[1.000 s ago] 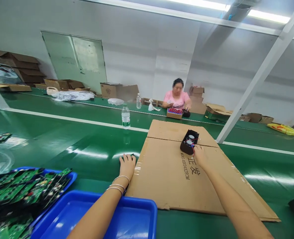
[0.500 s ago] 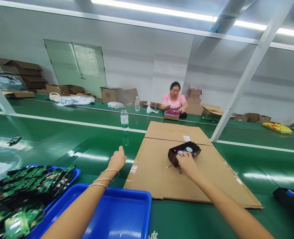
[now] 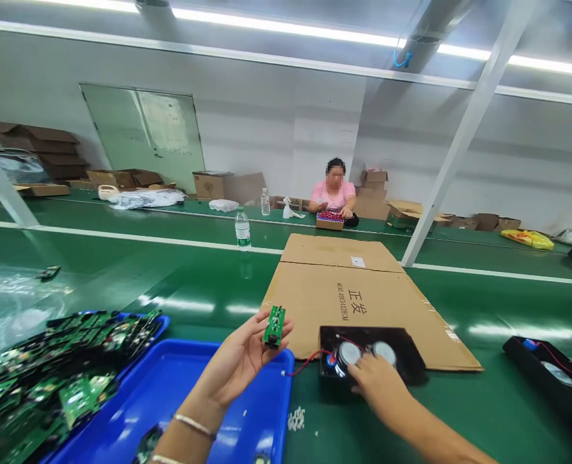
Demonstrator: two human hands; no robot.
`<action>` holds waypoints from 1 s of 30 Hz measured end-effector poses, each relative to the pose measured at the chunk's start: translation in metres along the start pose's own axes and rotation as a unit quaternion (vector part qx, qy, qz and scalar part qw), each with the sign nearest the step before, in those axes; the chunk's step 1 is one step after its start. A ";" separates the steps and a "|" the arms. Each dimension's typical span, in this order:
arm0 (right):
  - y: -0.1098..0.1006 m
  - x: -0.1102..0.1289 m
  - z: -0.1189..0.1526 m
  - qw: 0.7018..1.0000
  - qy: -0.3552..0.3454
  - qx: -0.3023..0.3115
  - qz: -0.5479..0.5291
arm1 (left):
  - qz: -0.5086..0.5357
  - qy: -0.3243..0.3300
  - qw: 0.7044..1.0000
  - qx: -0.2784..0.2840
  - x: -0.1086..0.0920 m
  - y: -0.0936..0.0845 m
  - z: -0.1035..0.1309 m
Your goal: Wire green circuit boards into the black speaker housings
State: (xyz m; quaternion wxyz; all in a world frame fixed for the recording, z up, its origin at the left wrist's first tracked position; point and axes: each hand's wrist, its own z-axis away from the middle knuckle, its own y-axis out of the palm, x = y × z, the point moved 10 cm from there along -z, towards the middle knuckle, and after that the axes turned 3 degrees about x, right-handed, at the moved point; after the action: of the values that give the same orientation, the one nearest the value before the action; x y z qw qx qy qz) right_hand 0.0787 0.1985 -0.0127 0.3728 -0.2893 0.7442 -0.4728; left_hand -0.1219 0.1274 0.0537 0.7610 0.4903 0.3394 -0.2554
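Note:
My left hand [image 3: 249, 357] is turned palm up above the blue tray [image 3: 189, 345], its fingers curled around a small green circuit board [image 3: 275, 327]. To the right, my right hand [image 3: 375, 380] grips a black speaker box [image 3: 409, 351] at its near side, fingers by the two round silver speakers [image 3: 385, 353]. A red wire [image 3: 305, 368] with a white plug runs out of the box to the left. The box lies across the near edge of the cardboard sheet [image 3: 309, 290]. My fingertips on the box are partly hidden.
Many green circuit boards [image 3: 24, 380] are heaped at the left. Small white pieces [image 3: 296, 419] lie beside the blue tray. Another black speaker box [image 3: 547, 380] is at the right. A water bottle [image 3: 242, 230] stands beyond. A person in a pink shirt [image 3: 333, 193] sits across the bench.
My right hand has brought the speaker box nearer, from the cardboard's middle to its near edge. My left hand has drawn back and turned palm up, with the circuit board now visible in it.

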 end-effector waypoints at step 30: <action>-0.030 0.095 0.013 0.979 0.070 0.076 -0.174 | -0.082 -0.047 0.980 0.176 0.052 0.028 0.026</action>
State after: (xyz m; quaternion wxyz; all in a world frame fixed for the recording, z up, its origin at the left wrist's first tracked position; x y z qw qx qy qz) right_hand 0.0388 0.1063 -0.0156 0.2527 -0.3508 0.6686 -0.6050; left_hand -0.0615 0.1115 0.0374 0.6545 0.5743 0.2922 -0.3955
